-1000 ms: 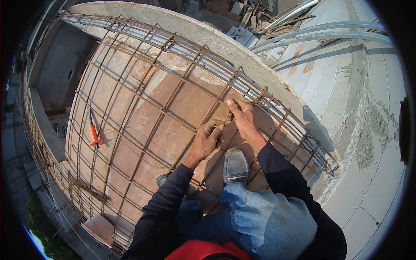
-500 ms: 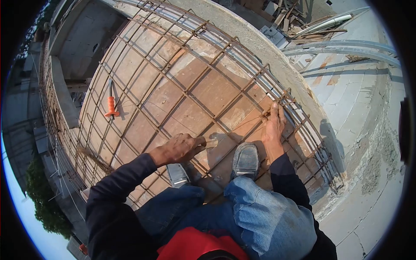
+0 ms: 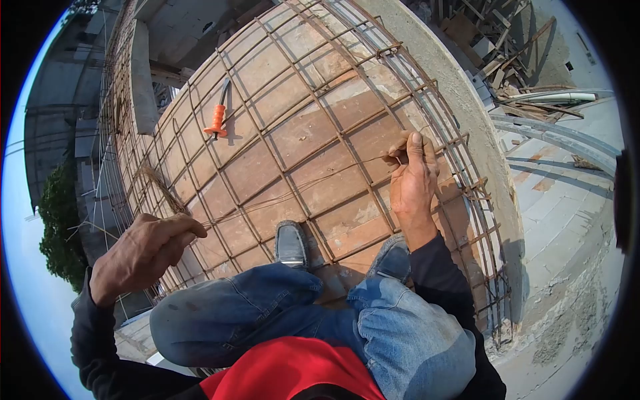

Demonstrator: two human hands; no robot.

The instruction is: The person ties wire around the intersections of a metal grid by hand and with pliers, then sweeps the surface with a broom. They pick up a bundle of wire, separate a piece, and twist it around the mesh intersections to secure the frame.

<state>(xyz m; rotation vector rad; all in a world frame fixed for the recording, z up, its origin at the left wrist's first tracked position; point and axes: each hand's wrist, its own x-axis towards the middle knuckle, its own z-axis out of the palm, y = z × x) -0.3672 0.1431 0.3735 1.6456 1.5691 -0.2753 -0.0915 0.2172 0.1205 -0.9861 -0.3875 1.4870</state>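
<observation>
left grip [image 3: 143,257] and right grip [image 3: 413,177] both closed, pinching thin wire [image 3: 353,167]; even tension, strand clear of the rebar grid [image 3: 341,135], avoids kinks and snags.

The left hand [image 3: 145,253] and right hand [image 3: 413,170] pinch a thin wire [image 3: 293,193] stretched between them over the rebar grid [image 3: 341,134]. An orange-handled chisel [image 3: 217,120] lies near the grid's curved far-left edge; a wire bundle [image 3: 162,189] lies nearer the left hand, by that edge.
</observation>
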